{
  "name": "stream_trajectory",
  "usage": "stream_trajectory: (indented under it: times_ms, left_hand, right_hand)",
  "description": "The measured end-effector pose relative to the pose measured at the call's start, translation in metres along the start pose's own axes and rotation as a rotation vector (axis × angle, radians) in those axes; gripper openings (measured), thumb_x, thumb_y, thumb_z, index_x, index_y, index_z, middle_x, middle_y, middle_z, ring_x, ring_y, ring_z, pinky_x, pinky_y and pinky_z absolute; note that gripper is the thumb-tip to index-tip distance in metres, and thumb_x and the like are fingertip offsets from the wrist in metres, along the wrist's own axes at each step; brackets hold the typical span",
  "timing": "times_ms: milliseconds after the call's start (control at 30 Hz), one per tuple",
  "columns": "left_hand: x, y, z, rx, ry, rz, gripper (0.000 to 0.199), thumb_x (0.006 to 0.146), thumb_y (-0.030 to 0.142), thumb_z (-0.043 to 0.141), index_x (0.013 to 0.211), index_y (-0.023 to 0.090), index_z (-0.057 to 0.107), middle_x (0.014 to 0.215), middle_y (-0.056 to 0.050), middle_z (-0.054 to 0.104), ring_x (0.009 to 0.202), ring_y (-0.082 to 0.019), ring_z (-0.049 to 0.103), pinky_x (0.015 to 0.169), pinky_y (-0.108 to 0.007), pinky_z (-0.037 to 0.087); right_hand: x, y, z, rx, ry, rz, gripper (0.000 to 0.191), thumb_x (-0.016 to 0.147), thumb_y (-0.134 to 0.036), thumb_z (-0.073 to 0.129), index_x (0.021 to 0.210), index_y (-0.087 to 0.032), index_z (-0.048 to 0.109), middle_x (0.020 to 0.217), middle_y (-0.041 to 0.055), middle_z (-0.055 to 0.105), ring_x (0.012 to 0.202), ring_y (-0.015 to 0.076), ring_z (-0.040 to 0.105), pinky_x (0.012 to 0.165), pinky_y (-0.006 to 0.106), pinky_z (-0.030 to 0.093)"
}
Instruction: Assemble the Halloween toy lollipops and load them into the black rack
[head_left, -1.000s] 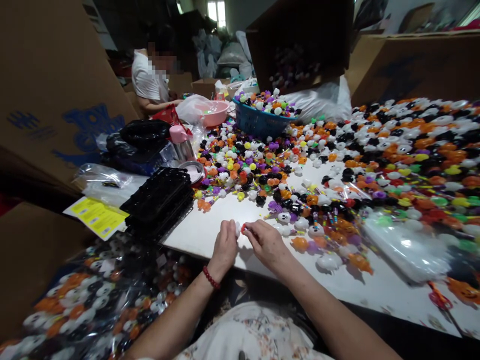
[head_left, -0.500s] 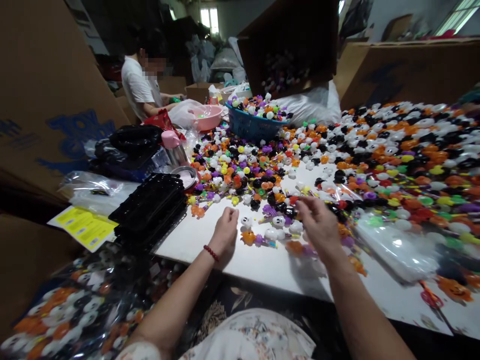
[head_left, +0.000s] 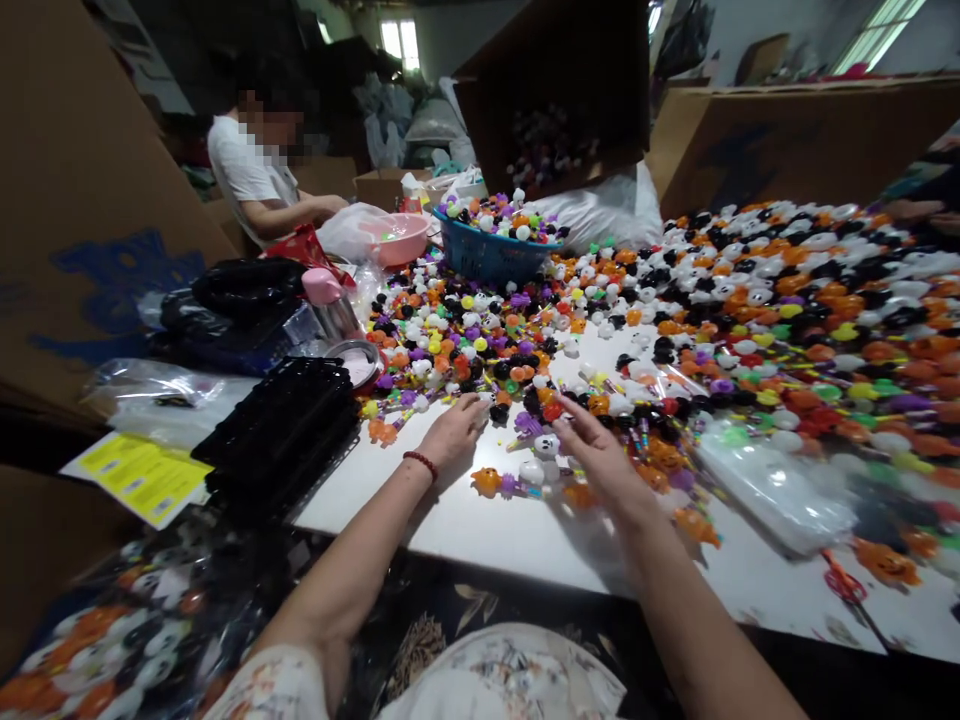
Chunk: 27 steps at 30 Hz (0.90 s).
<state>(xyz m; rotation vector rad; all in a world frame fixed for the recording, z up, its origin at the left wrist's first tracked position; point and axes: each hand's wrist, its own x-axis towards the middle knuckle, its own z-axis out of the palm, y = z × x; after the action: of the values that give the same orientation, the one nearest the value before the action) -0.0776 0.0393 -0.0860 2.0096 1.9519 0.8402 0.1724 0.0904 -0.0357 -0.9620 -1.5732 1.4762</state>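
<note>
Although a small red piece (head_left: 553,411) is at the end of the right grip (head_left: 602,458), I cannot tell whether it is held. The left grip (head_left: 452,434), its closing equally unclear, is near a black piece (head_left: 499,412). Between the grips, an orange toy (head_left: 486,482) lies on the counter (head_left: 480,530); beyond stands a blue basin (head_left: 487,258).

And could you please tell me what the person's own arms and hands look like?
The left hand and right hand are both without gloves. A dark red beaded bracelet circles the left wrist; none shows on the right. The left sleeve is whitish with a floral print and ends above the forearm; the right sleeve is out of view.
</note>
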Motion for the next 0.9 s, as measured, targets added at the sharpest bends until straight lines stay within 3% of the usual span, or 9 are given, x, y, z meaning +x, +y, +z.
stream_trajectory:
  times_ms: [133,233,367,433,500,567,667,767,900]
  left_hand:
    - [0.001,0.0,0.004,-0.098,0.011,0.004,0.038,0.086,0.014,0.051,0.123,0.021,0.058,0.122,-0.009,0.057,0.11,-0.021,0.058,0.099,-0.036,0.047]
    - [-0.002,0.006,0.003,-0.325,0.135,-0.164,0.027,0.083,0.026,0.061,0.109,0.019,0.062,0.104,-0.007,0.062,0.099,-0.022,0.06,0.091,-0.037,0.05]
    - [-0.011,0.022,-0.011,-1.117,0.232,-0.539,0.025,0.076,0.031,0.066,0.098,0.02,0.059,0.085,-0.002,0.061,0.085,-0.02,0.066,0.066,-0.027,0.052]
    - [-0.019,0.034,-0.02,-1.523,0.198,-0.647,0.027,0.069,0.026,0.069,0.093,0.019,0.058,0.085,-0.003,0.062,0.091,-0.021,0.068,0.062,-0.023,0.052]
    - [-0.029,0.048,-0.027,-1.717,0.144,-0.688,0.028,0.066,0.023,0.071,0.09,0.017,0.059,0.089,-0.006,0.065,0.091,-0.021,0.068,0.056,-0.019,0.049]
    - [-0.041,0.063,-0.03,-1.679,0.109,-0.675,0.025,0.07,0.025,0.073,0.089,0.017,0.061,0.087,-0.005,0.066,0.077,-0.015,0.067,0.045,-0.014,0.04]
    - [-0.057,0.082,-0.03,-1.312,0.089,-0.568,0.021,0.076,0.034,0.074,0.089,0.018,0.066,0.077,0.0,0.063,0.056,-0.007,0.056,0.04,-0.014,0.034]
    - [-0.067,0.092,-0.03,-0.882,0.084,-0.258,0.02,0.08,0.033,0.072,0.096,0.02,0.073,0.088,-0.003,0.066,0.073,-0.012,0.063,0.062,-0.022,0.05]
    - [-0.071,0.095,-0.032,-0.564,0.127,0.04,0.017,0.086,0.025,0.065,0.101,0.021,0.073,0.088,-0.004,0.068,0.081,-0.014,0.064,0.075,-0.026,0.05]
  right_hand:
    - [-0.015,0.006,0.018,0.276,-0.143,0.151,0.041,0.074,-0.044,0.079,0.11,-0.027,0.067,0.098,0.0004,0.068,0.075,0.0132,0.058,0.068,0.026,0.046]
    - [-0.024,0.013,0.022,0.384,-0.221,0.18,0.036,0.076,-0.043,0.078,0.106,-0.025,0.068,0.083,-0.0013,0.065,0.071,0.0116,0.055,0.068,0.024,0.043]
    - [-0.034,0.015,0.024,0.428,-0.246,0.221,0.038,0.079,-0.043,0.077,0.111,-0.025,0.069,0.091,0.0004,0.068,0.079,0.0129,0.058,0.076,0.026,0.044]
    - [-0.038,0.015,0.025,0.407,-0.247,0.224,0.038,0.079,-0.044,0.076,0.112,-0.026,0.071,0.096,0.0012,0.069,0.082,0.0133,0.058,0.079,0.027,0.044]
    - [-0.04,0.015,0.027,0.36,-0.254,0.213,0.039,0.079,-0.044,0.076,0.113,-0.026,0.071,0.102,0.0019,0.07,0.085,0.0142,0.059,0.081,0.029,0.045]
    - [-0.042,0.014,0.029,0.32,-0.258,0.204,0.038,0.079,-0.044,0.075,0.113,-0.028,0.072,0.108,0.0021,0.07,0.089,0.0155,0.06,0.083,0.03,0.045]
    - [-0.044,0.01,0.031,0.306,-0.272,0.187,0.037,0.079,-0.045,0.074,0.112,-0.028,0.073,0.111,0.0024,0.07,0.092,0.0167,0.061,0.084,0.031,0.047]
    - [-0.045,0.007,0.032,0.279,-0.289,0.146,0.035,0.08,-0.045,0.073,0.11,-0.027,0.073,0.105,0.0027,0.071,0.088,0.0166,0.061,0.081,0.032,0.048]
    - [-0.048,0.009,0.031,0.196,-0.315,0.086,0.036,0.083,-0.046,0.07,0.112,-0.026,0.072,0.105,0.0036,0.07,0.091,0.0182,0.062,0.084,0.034,0.049]
